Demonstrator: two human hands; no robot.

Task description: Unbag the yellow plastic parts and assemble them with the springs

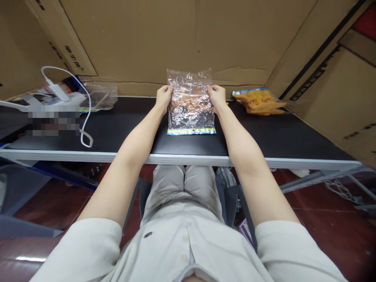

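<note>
Head view: a clear crinkled plastic bag with a bright multicoloured strip along one end is held between both hands over the far middle of the black worktop. The left hand pinches the bag's left edge and the right hand pinches its right edge, both in the upper half. Each grip is closed on the film, thumbs toward the person.

Pulling at opposite edges seems to keep the limp film stretched flat and turned toward the person, so that what lies behind the plastic shows. Orange shapes can be seen at the level of the hands, though I cannot tell whether they sit inside the bag. The bag's long axis runs straight away from the person. The coloured strip is at the near, lower end, at or just above the worktop. The plain end points up toward the brown cardboard boxes that wall in the back.

A second clear bag of orange pieces lies on the worktop just right of the right hand, apart from it. Well to the left lie a white charger and cable and, beside them, another crumpled clear wrapper.
</note>
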